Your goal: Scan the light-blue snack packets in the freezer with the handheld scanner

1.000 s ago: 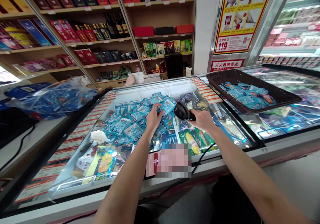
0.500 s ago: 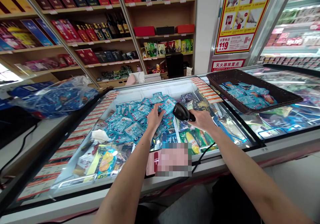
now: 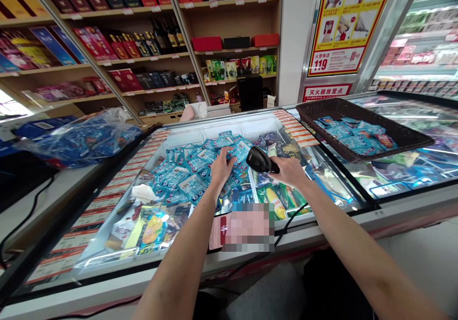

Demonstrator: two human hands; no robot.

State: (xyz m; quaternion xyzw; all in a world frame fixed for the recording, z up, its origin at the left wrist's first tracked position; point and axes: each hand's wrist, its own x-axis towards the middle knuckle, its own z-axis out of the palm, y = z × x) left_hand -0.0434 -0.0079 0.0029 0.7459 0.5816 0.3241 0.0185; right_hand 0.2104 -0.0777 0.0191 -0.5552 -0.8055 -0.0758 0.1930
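Note:
My right hand (image 3: 289, 171) is wrapped round the handle of a black barcode scanner (image 3: 258, 160), whose head points left. Below it, my left hand (image 3: 222, 166) has its thumb and forefinger curved at the edge of a small blue packet (image 3: 242, 148) that lies tilted toward the scanner. Many similar blue packets (image 3: 189, 172) lie heaped on the frozen goods around that hand. The tips of the left fingers are partly hidden among the packets.
A brown basket (image 3: 411, 141) with more blue packets stands on the freezer to the right. On the left is a clear plastic bag (image 3: 86, 136) full of blue packets. The scanner's black cable (image 3: 286, 229) hangs over the freezer's front edge (image 3: 307, 234). Stocked shelves (image 3: 143, 57) stand behind.

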